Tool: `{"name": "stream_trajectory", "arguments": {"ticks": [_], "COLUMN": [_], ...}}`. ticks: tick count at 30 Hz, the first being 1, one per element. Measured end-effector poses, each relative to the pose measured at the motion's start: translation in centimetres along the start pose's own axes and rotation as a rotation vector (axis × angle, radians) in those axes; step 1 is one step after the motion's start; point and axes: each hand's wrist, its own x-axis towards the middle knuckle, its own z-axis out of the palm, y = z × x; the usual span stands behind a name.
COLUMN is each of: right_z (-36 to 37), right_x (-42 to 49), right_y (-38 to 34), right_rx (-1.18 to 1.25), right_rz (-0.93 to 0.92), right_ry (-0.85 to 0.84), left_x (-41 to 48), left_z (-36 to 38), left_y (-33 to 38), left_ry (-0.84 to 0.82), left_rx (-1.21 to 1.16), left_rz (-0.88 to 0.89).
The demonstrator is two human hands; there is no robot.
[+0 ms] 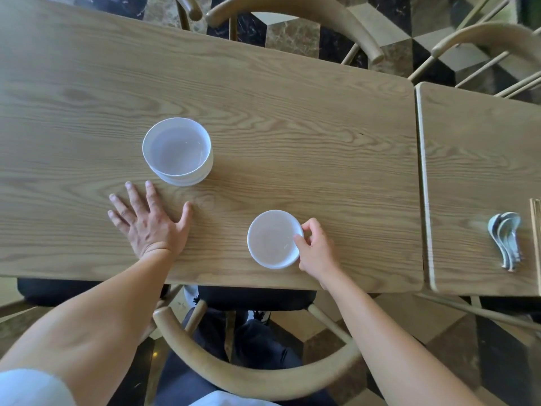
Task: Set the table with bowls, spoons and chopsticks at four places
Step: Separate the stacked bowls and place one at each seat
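Observation:
A single white bowl (272,239) stands upright near the front edge of the wooden table (263,112). My right hand (316,247) pinches its right rim with thumb and fingers. A stack of white bowls (178,152) stands further back and to the left. My left hand (149,221) lies flat on the table with fingers spread, just in front of the stack and not touching it. A pile of white spoons (508,238) lies on the neighbouring table (474,148) at the right, with chopsticks (536,227) beside it at the frame's edge.
Wooden chairs with curved backs stand around: one (254,376) right under me at the front edge, two (295,13) across the table. A narrow gap separates the two tables. The floor is patterned stone.

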Motion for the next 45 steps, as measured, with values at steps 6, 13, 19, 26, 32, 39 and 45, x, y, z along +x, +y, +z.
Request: {"name": "stream_trajectory", "arguments": {"ticks": [6,13,19,26,32,39,45], "right_z": [0.0,-0.3,-3.6,-0.3,6.1,7.6,7.0], "right_x": [0.4,0.4,2.5,5.1,5.7,7.0,6.7], "right_y": [-0.4,-1.1,-3.0,-14.2,-21.2,-21.9,-22.1], "right_rx": [0.003,0.02,-0.211,0.056,-0.047,-0.194,-0.093], "right_rz": [0.003,0.037,0.13,-0.151,-0.163,-0.204,-0.343], "right_ry": [0.011,-0.046,0.007,-0.021,-0.138,-0.068,-0.012], "left_x": [0.0,0.0,0.0,0.1,0.3,0.5,0.5], "left_z": [0.1,0.1,0.0,-0.2,-0.2,0.1,0.1], "left_y": [0.0,0.0,0.1,0.3,0.1,0.0,-0.1], "left_ry": [0.006,0.014,0.009,-0.019,-0.03,-0.008,-0.013], "left_rx": [-0.02,-0.029,-0.021,-0.014,-0.016,-0.026,-0.018], "left_rz": [0.0,-0.008,-0.012,-0.021,-0.019,-0.011,-0.015]}}
